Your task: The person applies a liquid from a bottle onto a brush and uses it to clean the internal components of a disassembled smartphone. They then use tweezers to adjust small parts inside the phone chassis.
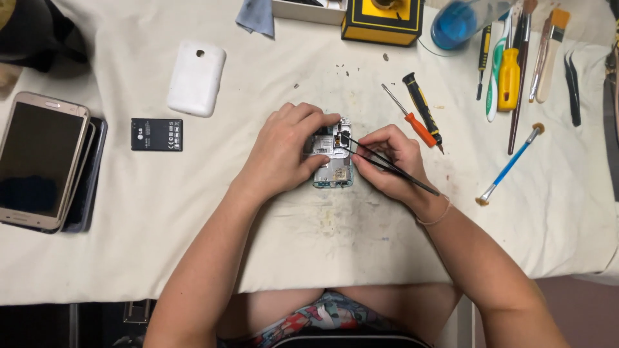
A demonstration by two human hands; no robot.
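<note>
A small opened phone [334, 169] with its circuit board showing lies on the white cloth at the table's middle. My left hand [284, 148] grips its left side, the fingers curled over the top edge. Thin black tweezers [393, 169] are pinched in my right hand [387, 161], and their tips touch the upper part of the board near a small dark component.
A white back cover [196, 77] and a black battery [157, 134] lie to the left, and stacked phones [42, 161] sit at the far left. Screwdrivers [422, 113], brushes [509, 164], black tweezers [572, 87] and other tools spread to the right. A yellow-black box [382, 20] stands at the back.
</note>
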